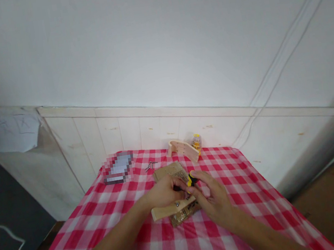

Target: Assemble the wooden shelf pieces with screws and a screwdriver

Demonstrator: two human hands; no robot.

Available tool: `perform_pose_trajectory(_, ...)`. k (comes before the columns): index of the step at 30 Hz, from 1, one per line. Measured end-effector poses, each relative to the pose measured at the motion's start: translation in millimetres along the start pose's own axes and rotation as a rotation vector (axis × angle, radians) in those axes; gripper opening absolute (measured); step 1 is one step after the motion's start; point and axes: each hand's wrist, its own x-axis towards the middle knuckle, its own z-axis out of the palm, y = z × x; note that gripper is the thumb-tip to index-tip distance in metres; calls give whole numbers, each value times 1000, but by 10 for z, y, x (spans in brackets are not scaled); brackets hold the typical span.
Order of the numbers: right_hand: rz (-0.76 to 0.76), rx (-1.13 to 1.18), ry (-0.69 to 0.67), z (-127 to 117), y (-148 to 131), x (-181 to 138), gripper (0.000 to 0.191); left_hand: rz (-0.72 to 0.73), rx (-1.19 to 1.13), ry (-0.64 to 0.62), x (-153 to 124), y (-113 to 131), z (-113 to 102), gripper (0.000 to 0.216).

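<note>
A small yellow-and-black screwdriver [190,179] tilts over a pale wooden piece [165,212], with the fingers of my right hand [215,199] closed round its handle. My left hand [166,190] lies above the wooden piece, its fingers pinched together beside the screwdriver's lower end. What those fingers hold is hidden. A metal fastener [177,204] shows on the wooden piece near my left hand. Beneath both hands lies a flat piece of printed brown cardboard [165,171].
A curved wooden part [183,148] with holes stands at the back, in front of a yellow-capped bottle [196,142]. Several small metal pieces [150,165] lie left of it, near a blurred phone-like slab [119,167]. A checked red-and-white cloth [161,248] covers the table against the wall.
</note>
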Motion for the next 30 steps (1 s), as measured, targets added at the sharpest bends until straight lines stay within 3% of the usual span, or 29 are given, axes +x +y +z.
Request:
perform_pose_trajectory(11,34,-29,22,1,-5,-32,49,-16,7,5,22,-111,7,20)
perform_pose_trajectory(30,132,-33,44,33,25,-48,46,-48,-6,-40,18,-44,-11,20)
